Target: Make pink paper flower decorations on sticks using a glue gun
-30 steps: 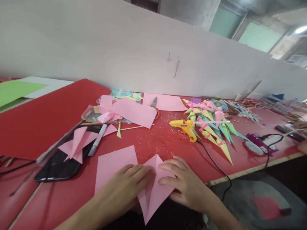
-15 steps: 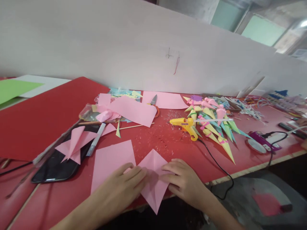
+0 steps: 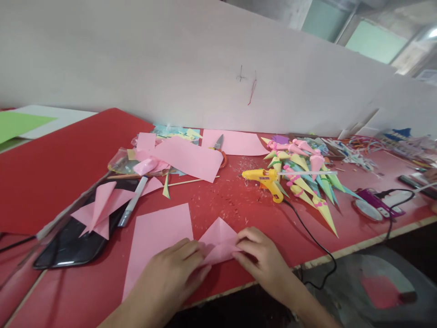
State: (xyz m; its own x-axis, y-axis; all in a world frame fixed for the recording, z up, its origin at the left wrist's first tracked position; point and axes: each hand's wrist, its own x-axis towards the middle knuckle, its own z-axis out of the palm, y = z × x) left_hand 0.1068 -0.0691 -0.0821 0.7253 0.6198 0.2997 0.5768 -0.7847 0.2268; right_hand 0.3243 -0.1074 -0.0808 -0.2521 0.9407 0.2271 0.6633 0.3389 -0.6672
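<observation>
Between my hands lies a creased pink paper (image 3: pixel 219 241), its top corner pointing away from me and its near part folded up. My left hand (image 3: pixel 179 271) pinches its left side, the thumb low along the near edge. At the right corner my right hand (image 3: pixel 259 255) holds the paper between thumb and fingers. A flat pink sheet (image 3: pixel 159 237) lies on the red table, partly under my left hand and forearm. Further left, a folded pink paper shape (image 3: pixel 104 207) rests on a dark phone-like slab (image 3: pixel 73 248), beside a grey-white pen (image 3: pixel 133 202).
A yellow glue gun (image 3: pixel 264 177) lies beyond my right hand, its black cord (image 3: pixel 312 230) running over the table edge. Behind it are several paper cones (image 3: pixel 305 180). Scissors (image 3: pixel 220 148) lie by a pink strip (image 3: pixel 191 157). A purple power strip (image 3: pixel 380 202) is at the right.
The near corner, which hung toward me over the table edge, is now folded up. Both hands have shifted to the paper's sides, and the view has tilted slightly.
</observation>
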